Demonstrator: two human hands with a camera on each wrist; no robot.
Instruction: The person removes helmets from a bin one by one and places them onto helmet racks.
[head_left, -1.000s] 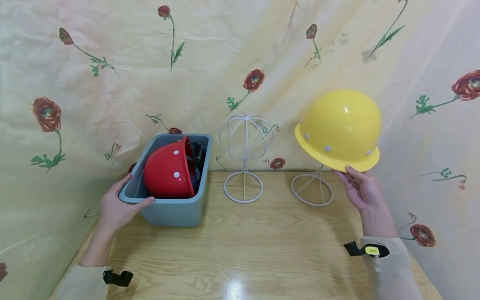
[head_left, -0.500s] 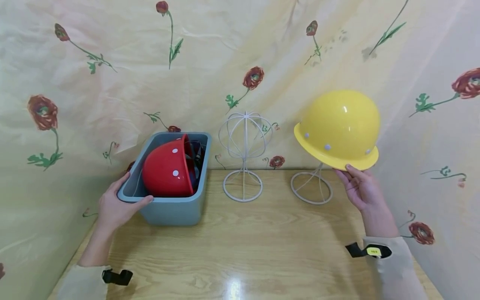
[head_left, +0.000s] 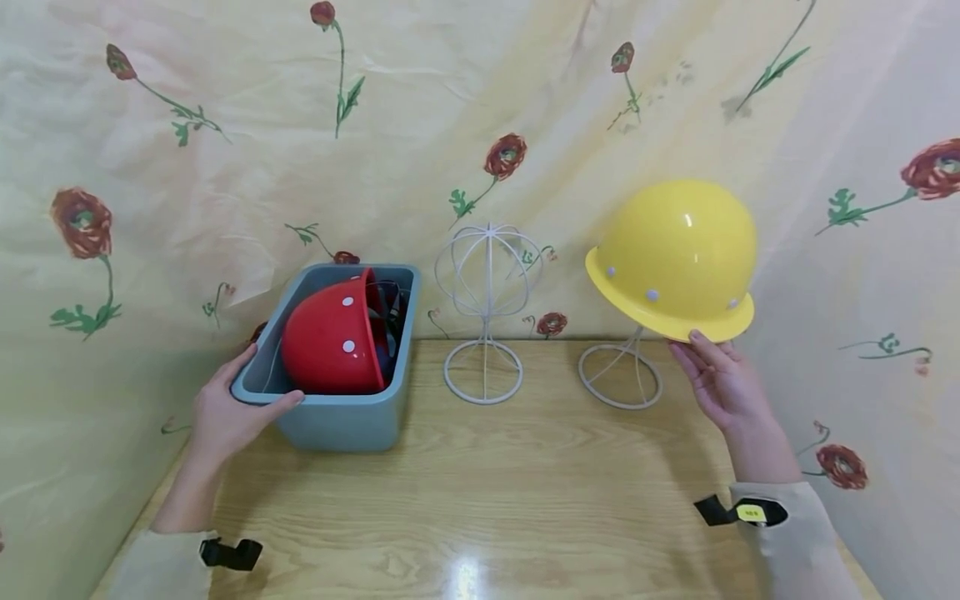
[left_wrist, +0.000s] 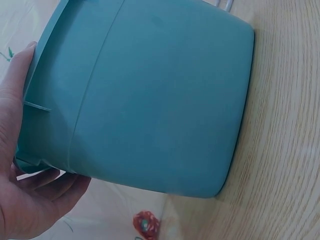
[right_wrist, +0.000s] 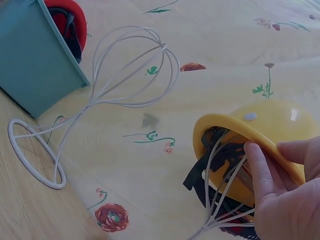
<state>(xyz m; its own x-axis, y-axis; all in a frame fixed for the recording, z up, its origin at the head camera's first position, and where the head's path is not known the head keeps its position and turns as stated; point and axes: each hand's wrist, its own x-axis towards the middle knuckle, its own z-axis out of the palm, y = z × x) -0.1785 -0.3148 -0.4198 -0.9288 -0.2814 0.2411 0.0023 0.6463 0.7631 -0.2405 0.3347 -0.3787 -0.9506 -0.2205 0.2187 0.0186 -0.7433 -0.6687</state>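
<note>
My right hand pinches the brim of a yellow hard hat, thumb outside and fingers under it. The hat sits tilted over a white wire stand, whose upper wires reach inside it beside black straps. My left hand grips the near left corner of a blue-grey bin, thumb along the rim and fingers around the outside. Inside the bin lies a red hard hat on its side, its opening facing right with dark straps showing.
Between bin and yellow hat stands a second white wire stand, bare, with a round cage top and ring base. All stand at the back of a wooden table. A flowered cloth hangs close behind and at both sides.
The view has shifted slightly, and everything shows a little further left. Both hands keep their grips; the yellow hat stays tilted over its stand.
</note>
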